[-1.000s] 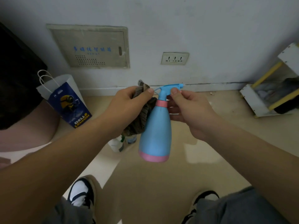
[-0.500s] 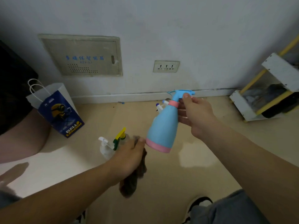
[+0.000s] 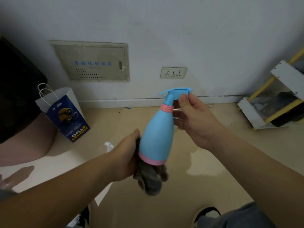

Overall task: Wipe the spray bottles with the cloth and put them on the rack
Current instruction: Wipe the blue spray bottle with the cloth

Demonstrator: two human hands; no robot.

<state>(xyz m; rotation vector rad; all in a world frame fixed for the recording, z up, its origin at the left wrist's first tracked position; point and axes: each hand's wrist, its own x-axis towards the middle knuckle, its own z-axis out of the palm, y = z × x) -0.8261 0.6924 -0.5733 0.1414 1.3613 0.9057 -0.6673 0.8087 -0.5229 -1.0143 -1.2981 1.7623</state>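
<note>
A light blue spray bottle (image 3: 158, 135) with a pink collar and pink base band hangs tilted in mid-air at the centre. My right hand (image 3: 195, 119) pinches its neck just under the blue trigger head. My left hand (image 3: 128, 158) grips a dark grey cloth (image 3: 150, 178) and presses it against the bottle's lower left side and base. The cloth bunches and hangs below the base, slightly blurred. The white and yellow rack (image 3: 278, 99) stands against the wall at the far right.
A blue and white paper bag (image 3: 65, 114) stands on the floor at left. Part of a white spray head (image 3: 109, 145) shows on the floor behind my left wrist. My shoes (image 3: 205, 214) are at the bottom edge. Another person's leg (image 3: 29, 142) is at far left.
My left hand with the cloth went down from the bottle's neck, then came back up against the bottle's base. My right hand kept hold of the neck and tilted the bottle.
</note>
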